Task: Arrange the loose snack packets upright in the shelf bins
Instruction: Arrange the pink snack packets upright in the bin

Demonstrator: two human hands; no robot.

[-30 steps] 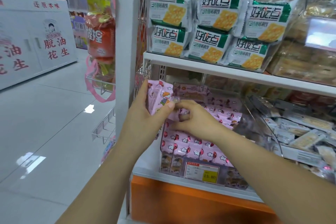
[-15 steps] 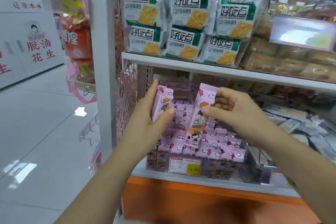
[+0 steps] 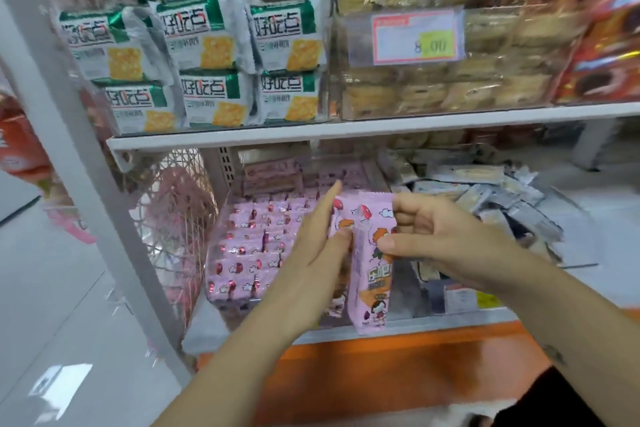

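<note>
**A:** Packets, where are they?
**B:** Both upright at the right end of the clear bin (image 3: 214, 263), touching. The front packet (image 3: 372, 274) hangs lower, before the bin's front wall.
**A:** And the hands?
**B:** The right hand (image 3: 440, 236) pinches the front packet's top with thumb and curled fingers. The left hand (image 3: 311, 253) clamps the rear packet (image 3: 341, 215) between thumb and straight fingers.

At centre, two packets (image 3: 372, 267) are before the bin (image 3: 216, 246); cracker bags (image 3: 204, 35) sit on the shelf (image 3: 311, 132) above, upper left.
</note>
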